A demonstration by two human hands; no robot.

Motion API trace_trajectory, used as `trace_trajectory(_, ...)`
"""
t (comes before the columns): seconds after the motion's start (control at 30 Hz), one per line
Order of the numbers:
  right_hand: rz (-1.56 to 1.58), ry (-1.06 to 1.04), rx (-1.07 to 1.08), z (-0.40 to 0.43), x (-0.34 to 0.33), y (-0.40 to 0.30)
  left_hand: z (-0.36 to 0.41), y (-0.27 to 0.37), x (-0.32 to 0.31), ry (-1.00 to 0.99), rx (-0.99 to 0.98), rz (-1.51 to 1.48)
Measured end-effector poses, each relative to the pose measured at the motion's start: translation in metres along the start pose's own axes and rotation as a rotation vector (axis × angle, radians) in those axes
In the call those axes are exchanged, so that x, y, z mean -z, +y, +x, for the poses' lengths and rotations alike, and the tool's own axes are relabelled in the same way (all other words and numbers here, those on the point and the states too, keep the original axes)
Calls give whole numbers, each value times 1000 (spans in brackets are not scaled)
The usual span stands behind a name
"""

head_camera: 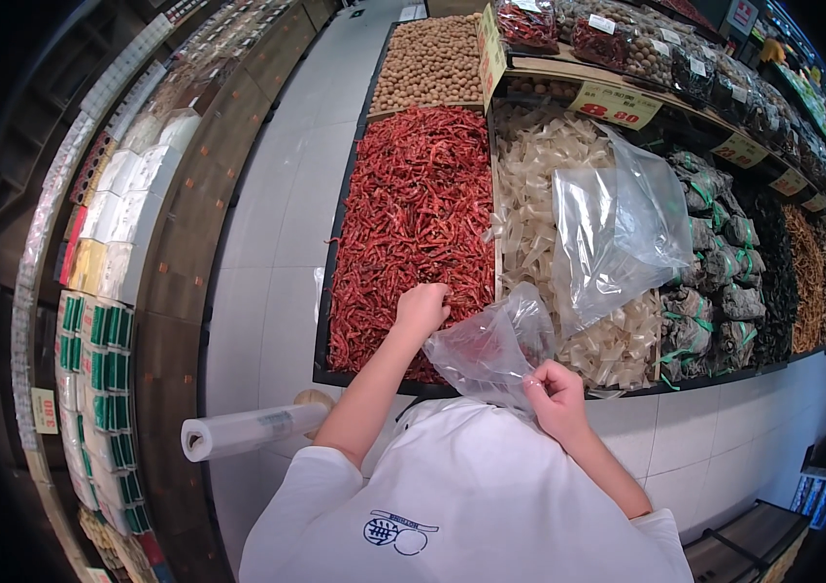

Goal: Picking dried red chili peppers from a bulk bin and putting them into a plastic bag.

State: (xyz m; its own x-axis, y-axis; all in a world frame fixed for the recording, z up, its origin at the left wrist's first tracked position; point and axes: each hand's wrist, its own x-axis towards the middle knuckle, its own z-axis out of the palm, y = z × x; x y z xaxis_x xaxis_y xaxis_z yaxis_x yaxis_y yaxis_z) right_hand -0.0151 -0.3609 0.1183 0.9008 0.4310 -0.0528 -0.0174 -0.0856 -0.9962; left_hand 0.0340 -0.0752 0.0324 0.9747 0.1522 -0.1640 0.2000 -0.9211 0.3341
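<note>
My left hand, its fingers curled, is over the near part of a bin of dried red chilies; whether it pinches any chilies cannot be made out. A clear plastic bag with some red showing through it spans the space between my hands. My right hand pinches the bag's near right edge in front of my shirt. Another clear plastic bag lies flat on the pale, translucent dried flakes in the bin to the right.
A roll of plastic bags stands out at my left. Round brown dried goods fill the far bin. Dark bundles with green ties lie to the right, below a shelf of bagged goods. Packed shelves line the aisle's left side.
</note>
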Motion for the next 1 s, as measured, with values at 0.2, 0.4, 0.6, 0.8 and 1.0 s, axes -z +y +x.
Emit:
trace_trajectory(0.2, -20, -2, 11, -1, 3, 1, -5, -1, 5, 47, 70, -156)
trace_trajectory(0.4, -3, -18, -4, -3, 5, 1, -5, -32, -3, 67, 230, -715)
trace_trajectory(0.6, -9, -27, 21, -4, 10, 3, -22, -36, 11, -55, 526, -1578)
trace_trajectory(0.8, 37, -55, 3, -2, 15, 8, -27, -22, 19, -48, 532, -1559)
trace_trajectory(1.0, 105, -91, 21, 7, 17, 9, -24, -15, 13, 17, 448, -1234)
